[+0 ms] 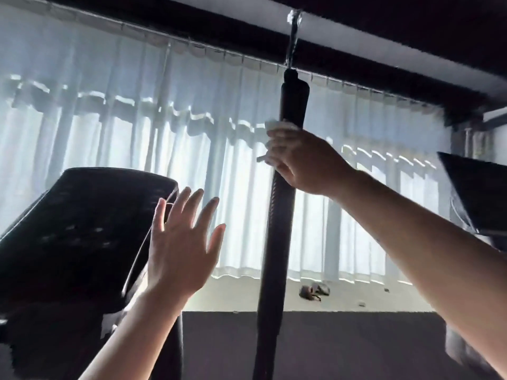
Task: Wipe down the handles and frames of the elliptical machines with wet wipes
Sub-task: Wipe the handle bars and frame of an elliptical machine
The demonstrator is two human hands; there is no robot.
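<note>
The dark console point(82, 229) sits at the left. Next to it the left hand point(178, 250) is up with fingers spread, holding nothing, maybe for balance. Further right, the right hand point(299, 163) has its grip wrapped tight around the tall black handle point(277, 242), pressing the white wipe point(274, 125) on it to rub it clean.

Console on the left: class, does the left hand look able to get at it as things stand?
Probably yes. The left hand is open, holds nothing, and hovers right beside the console with nothing between them; the right hand holds the wipe.
</note>
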